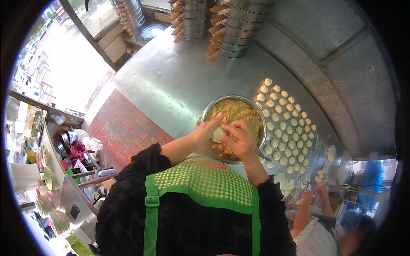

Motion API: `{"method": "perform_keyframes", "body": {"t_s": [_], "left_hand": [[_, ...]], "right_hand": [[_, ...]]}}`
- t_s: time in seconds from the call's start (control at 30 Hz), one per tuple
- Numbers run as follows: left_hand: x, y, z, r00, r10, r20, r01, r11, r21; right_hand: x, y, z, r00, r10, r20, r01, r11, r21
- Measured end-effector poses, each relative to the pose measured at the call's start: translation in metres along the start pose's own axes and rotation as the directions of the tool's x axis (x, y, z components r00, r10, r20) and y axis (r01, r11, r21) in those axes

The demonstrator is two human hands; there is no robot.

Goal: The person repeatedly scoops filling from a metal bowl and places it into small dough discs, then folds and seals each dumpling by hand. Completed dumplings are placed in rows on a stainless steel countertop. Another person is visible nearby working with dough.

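My left hand (206, 132) cups a pleated dough bun (218, 134) over a round metal bowl (263, 128) of yellowish-brown crumbly filling (238, 110). The fingers of my right hand (241, 139) pinch the bun's pleated edge from the right. A thin metal handle (265, 156) sticks out past the bowl's lower right rim. Many small round buns (283, 137) sit in rows on the metal table (179, 73), to the right of the bowl. My palm and fingers hide part of the bun.
Stacked metal steamers with wooden handles (235, 30) stand at the table's far side. A worn reddish wooden board (125, 128) lies at the left. At the lower right, a co-worker's hands (315, 193) are near dough pieces (319, 176) and flattened rounds (283, 183).
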State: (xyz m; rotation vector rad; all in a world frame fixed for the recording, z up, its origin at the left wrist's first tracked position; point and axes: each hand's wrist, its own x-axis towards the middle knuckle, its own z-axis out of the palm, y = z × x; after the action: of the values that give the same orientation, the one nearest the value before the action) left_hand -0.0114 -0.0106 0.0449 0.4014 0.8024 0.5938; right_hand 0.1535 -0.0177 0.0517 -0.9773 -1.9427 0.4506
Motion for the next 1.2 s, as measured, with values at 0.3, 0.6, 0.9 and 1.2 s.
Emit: {"method": "perform_keyframes", "body": {"t_s": [0.3,0.6,0.9,1.2], "left_hand": [[0.004,0.001,-0.008,0.987,0.08,0.14,-0.088,0.995,0.048],[0.026,-0.005,0.025,0.997,0.08,0.022,-0.078,0.993,-0.088],[0.053,-0.028,0.063,0.935,-0.006,0.356,-0.05,0.988,0.148],[0.056,-0.022,0.042,0.992,0.103,0.069,-0.106,0.994,0.037]], "right_hand": [[-0.006,0.006,0.002,0.985,0.133,-0.108,-0.118,0.983,0.138],[-0.016,0.012,-0.024,0.984,0.148,-0.102,-0.143,0.988,0.055],[-0.067,0.03,-0.115,0.943,0.318,-0.098,-0.317,0.948,0.031],[-0.228,0.255,-0.325,0.344,0.789,-0.51,-0.939,0.294,-0.178]]}}
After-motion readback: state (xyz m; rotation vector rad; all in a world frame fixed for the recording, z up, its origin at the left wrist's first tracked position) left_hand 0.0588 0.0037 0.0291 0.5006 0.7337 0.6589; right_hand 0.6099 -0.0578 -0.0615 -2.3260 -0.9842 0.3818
